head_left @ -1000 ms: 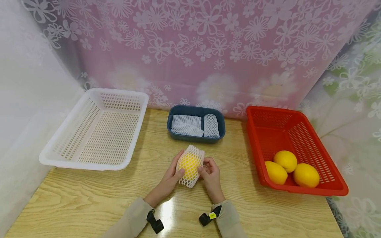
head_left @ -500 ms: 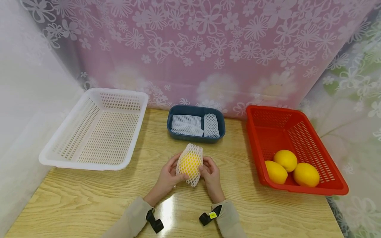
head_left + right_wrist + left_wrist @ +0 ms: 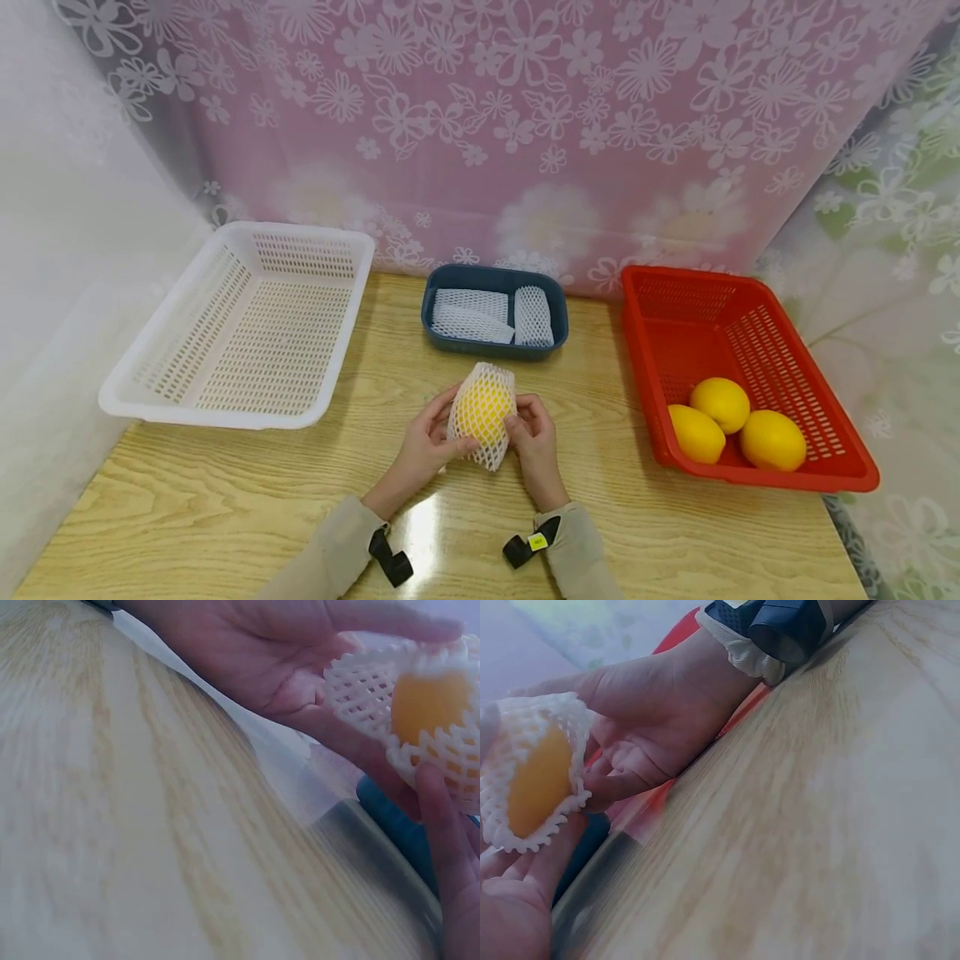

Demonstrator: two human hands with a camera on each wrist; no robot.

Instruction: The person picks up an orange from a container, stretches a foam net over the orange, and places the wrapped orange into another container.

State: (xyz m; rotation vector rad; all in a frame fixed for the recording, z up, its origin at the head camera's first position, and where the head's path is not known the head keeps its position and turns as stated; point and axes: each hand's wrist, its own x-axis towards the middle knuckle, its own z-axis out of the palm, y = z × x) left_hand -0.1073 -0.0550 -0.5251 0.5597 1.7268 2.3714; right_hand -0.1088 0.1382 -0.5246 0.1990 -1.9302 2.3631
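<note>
A yellow lemon [image 3: 483, 414] sits inside a white foam net sleeve [image 3: 495, 374], held just above the table between both hands. My left hand [image 3: 420, 447] grips its left side, the thumb lying across the lower front of the net. On the other side my right hand [image 3: 537, 448] pinches the sleeve's right edge between thumb and fingers. In the left wrist view the lemon [image 3: 540, 784] shows bare through the sleeve's near opening. The right wrist view shows the net [image 3: 367, 694] ringing the fruit's exposed end. Fingers behind the net are partly hidden.
A blue tray [image 3: 495, 351] with several folded foam nets [image 3: 471, 315] stands behind the hands. At the left is a white slotted basket [image 3: 277, 350]. A red basket [image 3: 678, 333] at the right holds three lemons [image 3: 772, 440]. A curtain [image 3: 480, 167] hangs behind the table [image 3: 225, 500].
The netted lemon has turned slightly and stands more upright in the hands. My left thumb has shifted lower on the net. Both hands keep hold; baskets and tray stay put.
</note>
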